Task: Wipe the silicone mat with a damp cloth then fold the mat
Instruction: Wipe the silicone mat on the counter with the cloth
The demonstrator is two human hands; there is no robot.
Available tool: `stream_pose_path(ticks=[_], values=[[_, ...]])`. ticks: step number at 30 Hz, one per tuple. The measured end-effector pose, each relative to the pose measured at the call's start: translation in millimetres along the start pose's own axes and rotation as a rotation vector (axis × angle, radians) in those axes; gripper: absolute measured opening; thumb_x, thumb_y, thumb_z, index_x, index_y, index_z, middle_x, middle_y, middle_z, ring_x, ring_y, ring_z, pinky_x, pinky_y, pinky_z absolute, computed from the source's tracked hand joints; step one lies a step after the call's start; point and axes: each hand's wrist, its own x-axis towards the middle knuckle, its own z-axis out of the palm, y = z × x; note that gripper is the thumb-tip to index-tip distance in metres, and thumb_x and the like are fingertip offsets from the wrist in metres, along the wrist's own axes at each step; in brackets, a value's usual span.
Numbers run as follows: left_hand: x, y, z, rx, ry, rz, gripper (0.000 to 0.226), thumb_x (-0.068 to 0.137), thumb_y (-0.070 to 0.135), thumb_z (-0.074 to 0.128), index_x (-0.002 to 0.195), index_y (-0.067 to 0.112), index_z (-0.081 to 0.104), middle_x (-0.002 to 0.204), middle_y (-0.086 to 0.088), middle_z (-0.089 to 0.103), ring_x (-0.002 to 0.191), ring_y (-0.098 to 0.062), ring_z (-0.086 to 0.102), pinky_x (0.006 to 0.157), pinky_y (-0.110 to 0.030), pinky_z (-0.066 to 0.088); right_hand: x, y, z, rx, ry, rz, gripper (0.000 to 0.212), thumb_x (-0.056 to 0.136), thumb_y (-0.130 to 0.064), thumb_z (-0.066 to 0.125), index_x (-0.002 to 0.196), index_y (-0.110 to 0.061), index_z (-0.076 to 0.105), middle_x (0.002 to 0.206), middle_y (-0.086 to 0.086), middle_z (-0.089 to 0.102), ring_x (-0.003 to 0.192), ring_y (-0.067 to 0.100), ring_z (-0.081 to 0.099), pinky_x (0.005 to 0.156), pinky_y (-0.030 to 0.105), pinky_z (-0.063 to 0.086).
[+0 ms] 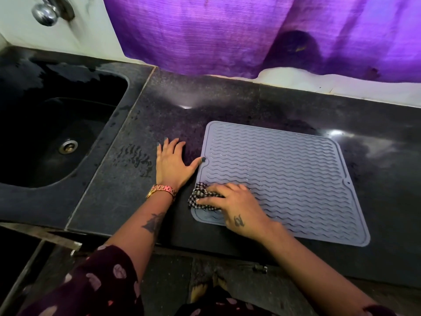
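A grey silicone mat (284,176) with wavy ridges lies flat on the dark counter (227,103). My right hand (237,206) presses a bunched black-and-white checked cloth (201,197) onto the mat's near left corner, fingers curled over the cloth. My left hand (173,163) lies flat on the counter just left of the mat, fingers spread, its thumb tip touching the mat's left edge.
A black sink (57,133) with a metal drain is sunk into the counter at the left, its rim wet. A chrome tap (45,12) sticks out above it. A purple curtain (250,30) hangs behind the counter. The counter's front edge runs just below the mat.
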Motion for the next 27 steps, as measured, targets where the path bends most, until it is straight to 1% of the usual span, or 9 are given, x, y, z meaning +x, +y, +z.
stream_pose_path(ticks=[4, 7, 9, 10, 11, 12, 16, 22, 27], values=[[0, -1, 0, 0.002, 0.002, -0.003, 0.080, 0.079, 0.069, 0.051, 0.135, 0.012, 0.046, 0.148, -0.008, 0.037, 0.143, -0.028, 0.018, 0.119, -0.042, 0.002, -10, 1, -3, 0.083, -0.052, -0.063, 0.066, 0.077, 0.000, 0.051, 0.124, -0.046, 0.053, 0.140, -0.011, 0.045, 0.124, 0.014, 0.039, 0.096, 0.034, 0.026], [-1, -1, 0, 0.003, 0.001, -0.004, 0.080, 0.078, 0.070, 0.050, 0.135, 0.013, 0.046, 0.148, -0.008, 0.037, 0.143, -0.028, 0.018, 0.119, -0.042, 0.002, -14, 20, -16, 0.383, -0.102, 0.009, 0.067, 0.071, 0.006, 0.054, 0.115, -0.044, 0.061, 0.131, -0.013, 0.055, 0.122, 0.003, 0.045, 0.104, 0.036, 0.037], [-1, -1, 0, 0.009, -0.012, -0.006, 0.081, 0.079, 0.070, 0.049, 0.135, 0.013, 0.045, 0.149, -0.008, 0.036, 0.143, -0.028, 0.018, 0.119, -0.042, 0.001, -11, 34, -22, 0.572, 0.046, 0.128, 0.062, 0.076, 0.007, 0.058, 0.115, -0.042, 0.061, 0.125, -0.008, 0.060, 0.119, 0.005, 0.050, 0.102, 0.036, 0.043], [0, -1, 0, 0.011, -0.017, -0.008, 0.081, 0.079, 0.070, 0.049, 0.136, 0.013, 0.045, 0.149, -0.008, 0.036, 0.143, -0.028, 0.017, 0.119, -0.043, 0.001, -7, 38, -22, 0.583, 0.138, 0.187, 0.063, 0.077, 0.007, 0.059, 0.117, -0.041, 0.059, 0.125, -0.007, 0.060, 0.118, 0.008, 0.051, 0.101, 0.037, 0.044], [0, -1, 0, 0.015, -0.020, -0.009, 0.081, 0.079, 0.070, 0.048, 0.136, 0.013, 0.045, 0.149, -0.008, 0.036, 0.143, -0.028, 0.017, 0.119, -0.043, 0.002, 0, 39, -22, 0.547, 0.186, 0.238, 0.065, 0.077, 0.009, 0.058, 0.118, -0.041, 0.058, 0.126, -0.007, 0.059, 0.119, 0.009, 0.050, 0.100, 0.038, 0.045], [1, -1, 0, 0.018, -0.020, -0.009, 0.080, 0.079, 0.070, 0.049, 0.136, 0.013, 0.045, 0.149, -0.008, 0.036, 0.143, -0.028, 0.018, 0.119, -0.043, 0.002, 7, 36, -22, 0.486, 0.177, 0.268, 0.068, 0.076, 0.010, 0.056, 0.120, -0.041, 0.057, 0.128, -0.007, 0.057, 0.120, 0.011, 0.049, 0.100, 0.039, 0.044], [0, -1, 0, 0.017, -0.010, -0.008, 0.081, 0.079, 0.070, 0.049, 0.135, 0.013, 0.045, 0.149, -0.009, 0.037, 0.143, -0.028, 0.018, 0.119, -0.043, 0.003, 20, 14, -13, 0.202, -0.009, 0.195, 0.069, 0.076, 0.004, 0.051, 0.123, -0.046, 0.053, 0.137, -0.010, 0.048, 0.124, 0.016, 0.042, 0.103, 0.040, 0.030], [1, -1, 1, 0.021, -0.013, -0.006, 0.081, 0.079, 0.070, 0.049, 0.135, 0.012, 0.046, 0.149, -0.008, 0.037, 0.143, -0.028, 0.019, 0.119, -0.043, 0.004, 2, 1, -12, 0.129, -0.081, 0.035, 0.067, 0.072, 0.002, 0.051, 0.121, -0.044, 0.056, 0.139, -0.011, 0.046, 0.125, 0.016, 0.039, 0.094, 0.032, 0.023], [0, -2, 1, 0.033, -0.004, -0.005, 0.081, 0.078, 0.071, 0.049, 0.134, 0.012, 0.047, 0.148, -0.009, 0.038, 0.142, -0.029, 0.020, 0.119, -0.044, 0.005, -16, 5, -16, 0.147, -0.144, -0.013, 0.068, 0.070, 0.005, 0.051, 0.114, -0.045, 0.060, 0.137, -0.014, 0.048, 0.123, 0.013, 0.040, 0.096, 0.033, 0.024]])
